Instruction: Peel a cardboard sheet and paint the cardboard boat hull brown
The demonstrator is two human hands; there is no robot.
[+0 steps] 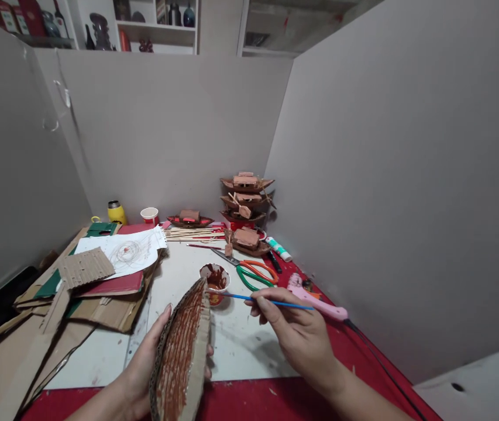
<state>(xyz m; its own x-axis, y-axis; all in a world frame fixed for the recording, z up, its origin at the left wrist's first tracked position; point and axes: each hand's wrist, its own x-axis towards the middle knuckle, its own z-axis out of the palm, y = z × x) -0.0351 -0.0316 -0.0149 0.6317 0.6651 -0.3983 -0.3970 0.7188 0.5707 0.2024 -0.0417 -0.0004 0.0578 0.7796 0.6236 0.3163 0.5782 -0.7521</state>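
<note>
My left hand point(144, 365) is closed around a boat-shaped cardboard hull point(183, 351), holding it on edge with its ribbed side partly covered in brown paint. My right hand point(295, 333) pinches a thin blue paintbrush point(262, 300). The brush tip reaches toward a small cup of brown paint point(214, 280) that stands just beyond the hull on a white work mat point(236, 345).
Cardboard sheets and a sketch on paper point(121, 250) are piled at left. Green and orange scissors point(255, 272), a pink glue gun point(317, 301), wooden sticks point(194, 234), a glue tube point(279, 249) and several finished brown model boats point(245, 202) sit behind. Grey partition walls enclose the red table.
</note>
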